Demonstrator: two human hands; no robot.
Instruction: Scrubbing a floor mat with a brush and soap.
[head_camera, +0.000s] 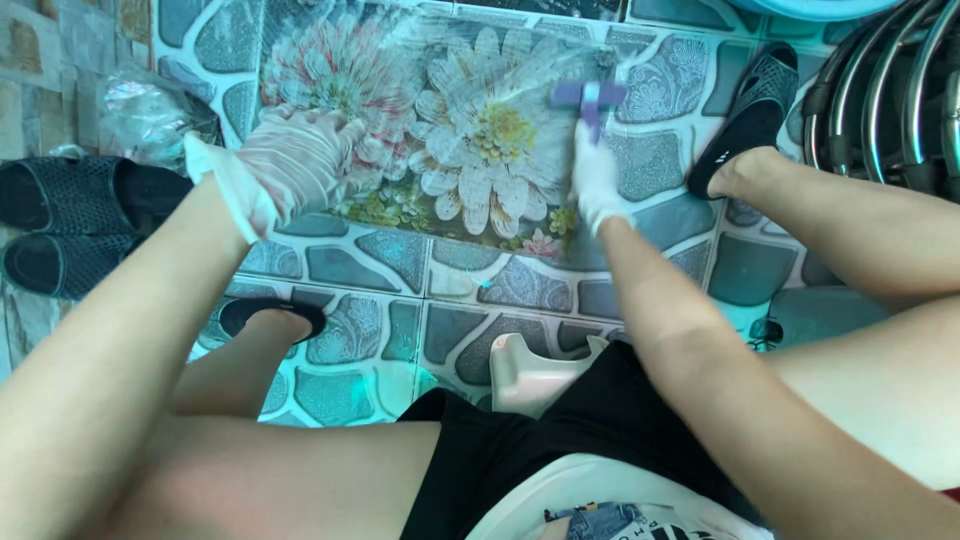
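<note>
Head view, entry 1.

**Q:** Where does the floral mat (470, 130) lie relative to your hands?

**A:** Straight ahead of you on the tiled floor (400, 270), flat, its long axis running left to right across your view. Both hands reach forward onto it, well apart.

**Q:** State of each?

**A:** Your left hand (300, 160), gloved, lies spread wide and flat on the mat's left part, pressing down and gripping nothing. Your right hand (597, 180), also gloved, is closed round the handle of a purple scrubbing tool (590, 98); the tool's head sits on the mat near its upper right corner, beyond your fingers.

**Q:** Which hand is nearer the mat's middle?

**A:** Neither by much; the big pale flower lies between them. The tool points away from you, across the mat's long axis.

**Q:** Surroundings?

**A:** Black sandals (70, 225) off to your left, another black sandal (750, 115) to your right, and a small stool (530, 370) under you.
</note>
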